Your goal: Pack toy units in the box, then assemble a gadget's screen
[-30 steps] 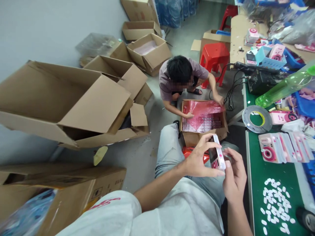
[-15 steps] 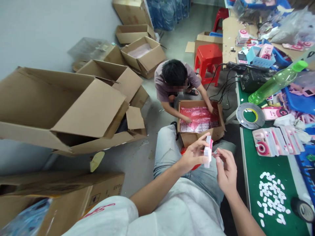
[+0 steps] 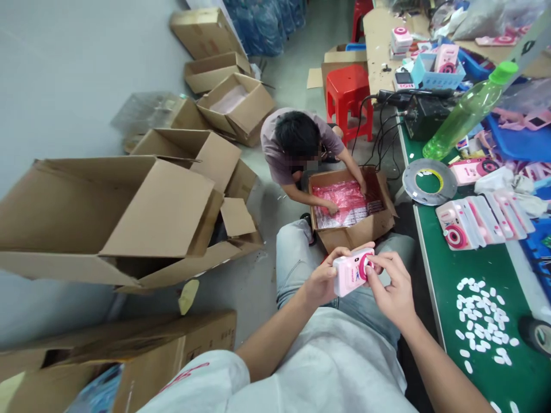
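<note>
My left hand (image 3: 322, 282) grips a pink and white toy camera (image 3: 350, 276) by its side, above my lap. The camera's front, with a darker pink lens ring, faces up toward me. My right hand (image 3: 394, 287) has its thumb and fingertips closed at the lens ring, covering part of it. Whether a small piece is between those fingertips I cannot tell. On the green table to my right, a row of similar toy cameras (image 3: 462, 225) leans together. Several small white oval pieces (image 3: 484, 315) lie scattered nearer me.
Ahead, a crouching person (image 3: 297, 143) has both hands in a carton (image 3: 355, 234) with pink bubble wrap. Open cartons (image 3: 159, 212) stand along the left. On the table (image 3: 443, 275) are a tape roll (image 3: 429, 182) and a green bottle (image 3: 469, 115). A red stool (image 3: 349, 94) stands behind.
The toy camera has turned from edge-on to front up. My right hand has come in from beside it to touch the lens ring. The view has shifted slightly.
</note>
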`<control>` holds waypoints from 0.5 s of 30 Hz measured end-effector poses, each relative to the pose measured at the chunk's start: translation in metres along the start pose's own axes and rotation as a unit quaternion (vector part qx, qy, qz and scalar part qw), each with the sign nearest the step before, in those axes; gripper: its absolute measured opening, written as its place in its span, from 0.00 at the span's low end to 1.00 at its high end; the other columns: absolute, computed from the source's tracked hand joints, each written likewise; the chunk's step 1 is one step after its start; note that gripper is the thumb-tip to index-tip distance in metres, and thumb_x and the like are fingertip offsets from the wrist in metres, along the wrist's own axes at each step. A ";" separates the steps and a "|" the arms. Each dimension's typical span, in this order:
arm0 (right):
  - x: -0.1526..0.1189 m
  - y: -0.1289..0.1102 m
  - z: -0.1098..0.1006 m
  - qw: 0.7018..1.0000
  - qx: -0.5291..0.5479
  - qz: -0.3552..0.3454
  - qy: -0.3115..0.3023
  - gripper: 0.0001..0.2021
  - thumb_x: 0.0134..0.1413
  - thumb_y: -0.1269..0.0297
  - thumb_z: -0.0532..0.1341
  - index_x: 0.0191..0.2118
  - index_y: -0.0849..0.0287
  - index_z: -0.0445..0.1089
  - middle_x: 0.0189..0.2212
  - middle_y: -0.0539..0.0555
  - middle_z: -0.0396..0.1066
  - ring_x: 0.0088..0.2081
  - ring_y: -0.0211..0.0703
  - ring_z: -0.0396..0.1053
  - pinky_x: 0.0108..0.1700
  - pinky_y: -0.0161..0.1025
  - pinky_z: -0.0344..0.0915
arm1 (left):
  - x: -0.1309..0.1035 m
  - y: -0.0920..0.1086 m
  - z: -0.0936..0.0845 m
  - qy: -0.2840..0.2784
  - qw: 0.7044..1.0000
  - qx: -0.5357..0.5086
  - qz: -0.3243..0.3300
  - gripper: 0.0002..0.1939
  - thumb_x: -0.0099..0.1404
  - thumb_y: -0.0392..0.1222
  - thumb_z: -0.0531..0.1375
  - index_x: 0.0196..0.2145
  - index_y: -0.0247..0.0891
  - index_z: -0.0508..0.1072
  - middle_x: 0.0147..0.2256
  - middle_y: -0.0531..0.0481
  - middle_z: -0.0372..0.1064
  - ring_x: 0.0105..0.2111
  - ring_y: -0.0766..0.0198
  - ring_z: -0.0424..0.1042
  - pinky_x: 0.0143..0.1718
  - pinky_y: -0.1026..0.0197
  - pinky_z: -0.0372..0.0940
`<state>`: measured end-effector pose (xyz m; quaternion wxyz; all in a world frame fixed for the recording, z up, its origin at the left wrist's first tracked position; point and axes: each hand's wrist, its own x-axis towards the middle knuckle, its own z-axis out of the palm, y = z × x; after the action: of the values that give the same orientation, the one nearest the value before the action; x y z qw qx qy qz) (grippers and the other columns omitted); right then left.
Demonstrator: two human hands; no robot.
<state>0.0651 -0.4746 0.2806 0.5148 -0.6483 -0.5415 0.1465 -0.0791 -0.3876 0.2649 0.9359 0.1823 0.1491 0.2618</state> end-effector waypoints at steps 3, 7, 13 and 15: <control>0.001 -0.001 -0.002 1.000 0.013 0.012 -0.006 0.06 0.63 0.70 0.61 0.43 0.55 0.76 0.34 0.52 0.69 0.33 0.40 0.68 0.36 0.40 0.68 | 0.000 0.001 0.000 -0.006 1.000 0.006 -0.009 0.26 0.47 0.51 0.77 0.40 0.42 0.73 0.66 0.42 0.65 0.61 0.41 0.70 0.52 0.47 0.70; 0.002 -0.002 -0.004 0.998 0.039 0.039 -0.027 0.05 0.64 0.69 0.61 0.41 0.55 0.74 0.32 0.50 0.67 0.32 0.40 0.67 0.36 0.39 0.67 | 0.001 0.001 -0.002 -0.017 0.999 0.022 -0.018 0.26 0.46 0.51 0.76 0.38 0.42 0.72 0.67 0.43 0.63 0.60 0.40 0.70 0.49 0.46 0.71; 0.002 0.000 -0.003 0.994 0.067 0.064 -0.052 0.06 0.65 0.67 0.60 0.35 0.55 0.70 0.32 0.50 0.67 0.33 0.40 0.66 0.35 0.38 0.67 | 0.000 0.001 -0.006 0.002 0.998 0.038 -0.041 0.28 0.44 0.53 0.77 0.38 0.42 0.71 0.67 0.42 0.62 0.62 0.37 0.67 0.50 0.43 0.70; 0.001 0.000 -0.002 0.994 0.072 0.063 -0.046 0.06 0.65 0.68 0.61 0.35 0.55 0.70 0.33 0.50 0.68 0.34 0.40 0.67 0.36 0.38 0.68 | 0.000 0.001 -0.007 0.003 0.999 0.037 -0.039 0.28 0.44 0.53 0.77 0.38 0.42 0.71 0.67 0.42 0.62 0.63 0.36 0.66 0.51 0.42 0.70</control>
<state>0.0673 -0.4748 0.2817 0.5244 -0.6347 -0.5108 0.2475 -0.0822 -0.3852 0.2594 0.9375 0.2103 0.1692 0.2195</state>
